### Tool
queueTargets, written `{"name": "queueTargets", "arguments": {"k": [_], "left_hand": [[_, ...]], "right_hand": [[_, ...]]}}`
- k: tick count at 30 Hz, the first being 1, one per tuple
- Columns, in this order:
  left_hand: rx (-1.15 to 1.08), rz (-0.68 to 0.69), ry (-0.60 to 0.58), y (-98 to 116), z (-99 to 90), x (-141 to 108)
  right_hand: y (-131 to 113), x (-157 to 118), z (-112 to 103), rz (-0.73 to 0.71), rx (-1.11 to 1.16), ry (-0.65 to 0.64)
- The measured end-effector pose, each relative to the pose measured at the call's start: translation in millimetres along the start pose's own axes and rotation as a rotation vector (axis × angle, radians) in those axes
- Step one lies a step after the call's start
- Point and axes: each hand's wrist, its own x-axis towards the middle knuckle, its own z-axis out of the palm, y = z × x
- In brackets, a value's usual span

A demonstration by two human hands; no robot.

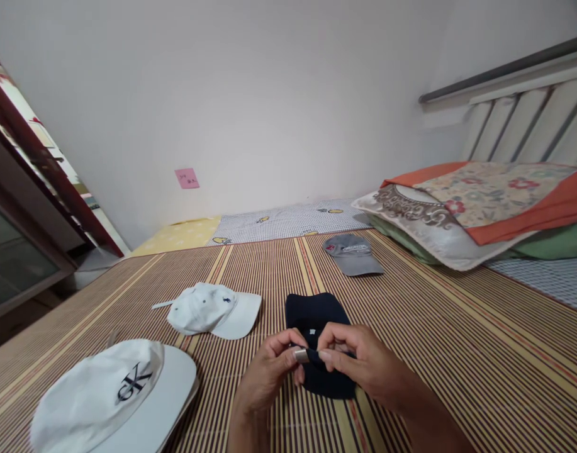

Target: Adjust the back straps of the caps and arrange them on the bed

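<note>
A dark navy cap [316,308] lies on the striped mat in front of me, its brim pointing away and its inside partly showing. My left hand [274,362] pinches the metal buckle [301,356] on the cap's back strap between thumb and fingers. Close beside it, my right hand [357,355] is closed on the dark strap just right of the buckle. Both hands hide part of the strap and the cap's opening.
Left of the hands lie a white cap with a small dark logo [207,309] and a nearer white cap with black letters [113,396]. Farther back is a grey cap [352,253]. Pillows [434,220] are stacked at the right by a radiator [528,119]. A wall stands behind.
</note>
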Motion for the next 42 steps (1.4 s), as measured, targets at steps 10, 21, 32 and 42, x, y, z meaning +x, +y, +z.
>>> {"name": "queueTargets", "arguments": {"k": [10, 21, 32, 42], "left_hand": [[-0.021, -0.013, -0.016, -0.2, 1.9, 0.4], [-0.032, 0.002, -0.026, 1.8, 4.6, -1.0], [-0.032, 0.012, -0.061, -1.7, 1.2, -1.0], [-0.038, 0.022, -0.097, -0.3, 3.9, -0.7]], "right_hand": [[1.3, 1.7, 1.5, -0.012, -0.033, -0.012], [0.4, -1.5, -1.6, -0.016, -0.033, -0.002], [0.9, 0.3, -2.3, -0.035, -0.031, 0.018], [0.8, -1.6, -5.3, -0.022, -0.031, 0.026]]}}
